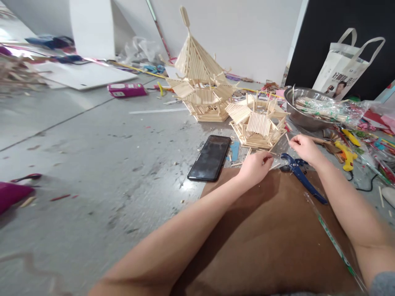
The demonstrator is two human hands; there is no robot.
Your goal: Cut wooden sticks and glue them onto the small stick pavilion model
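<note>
My right hand (305, 150) pinches a short wooden stick (287, 137) just right of a half-built stick pavilion (259, 125). My left hand (255, 166) is closed in front of that pavilion, above loose cut sticks; whatever its fingers hold is hidden. Between the hands lies a blue-handled cutter (308, 183), its jaws toward my left hand. Behind stands a taller stick tower (205, 78) with a pointed roof. A brown board (277, 230) lies under my forearms.
A black phone (210, 158) lies left of my left hand. At the right are a steel bowl (296, 113) of wrapped sticks, a yellow glue gun (345, 156) and a white bag (335, 70). A wrapped stick (335, 242) rests on the board. A purple packet (127, 90) lies farther left.
</note>
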